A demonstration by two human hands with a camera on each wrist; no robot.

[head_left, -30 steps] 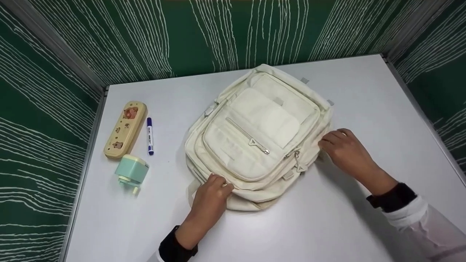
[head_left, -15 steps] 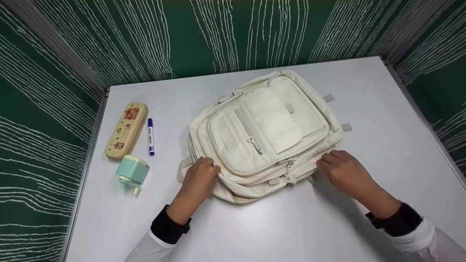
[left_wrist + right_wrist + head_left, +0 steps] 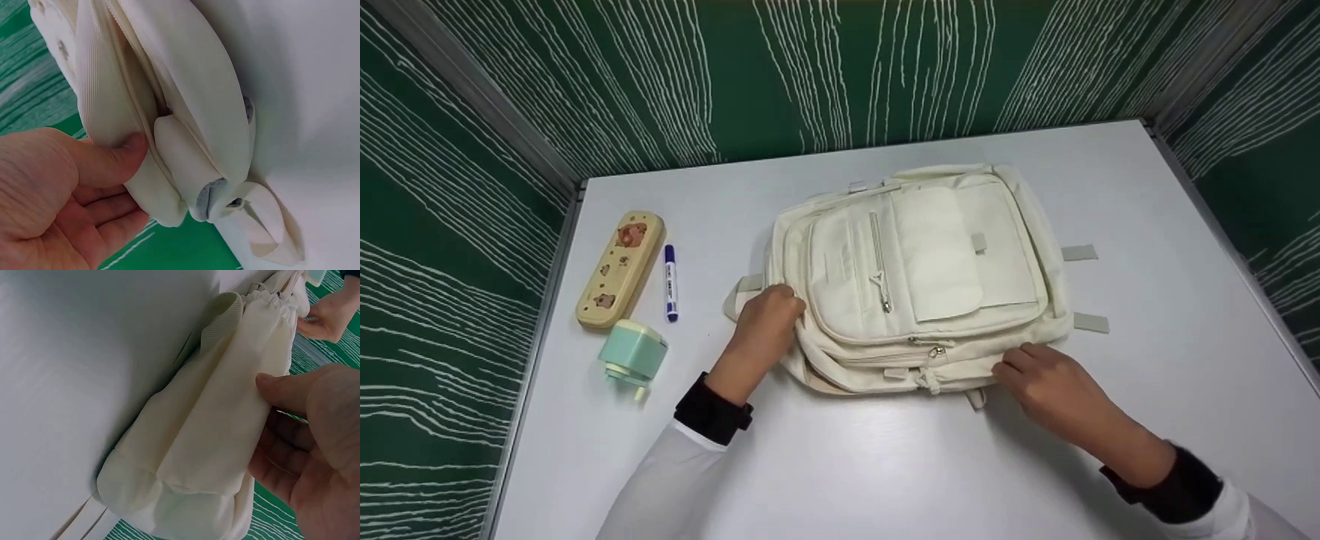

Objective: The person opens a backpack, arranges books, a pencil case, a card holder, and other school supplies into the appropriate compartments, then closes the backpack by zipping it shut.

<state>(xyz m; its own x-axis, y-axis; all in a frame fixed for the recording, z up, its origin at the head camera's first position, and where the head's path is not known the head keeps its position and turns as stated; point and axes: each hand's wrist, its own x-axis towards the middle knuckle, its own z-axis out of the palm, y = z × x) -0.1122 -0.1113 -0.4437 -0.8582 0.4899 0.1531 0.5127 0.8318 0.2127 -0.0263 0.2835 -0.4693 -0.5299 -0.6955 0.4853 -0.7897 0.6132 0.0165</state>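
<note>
White and smooth, a table (image 3: 900,465) spreads beneath everything, green white-streaked walls (image 3: 862,67) beyond it from nine through twelve to three o'clock. Near its centre a cream backpack (image 3: 941,255) lies pockets up, long axis nine to three, carry loop (image 3: 751,283) toward nine, grey strap ends (image 3: 1080,253) toward three. The left hand (image 3: 767,324) pinches its edge at half past eight; the right hand (image 3: 1061,390) pinches its side at four. Toward nine lies a yellow case (image 3: 620,270) with printed animals, a teal crank box (image 3: 631,352) just beside its six o'clock end; between case and backpack lies a blue-capped marker (image 3: 671,283), its lettering too small to read.
</note>
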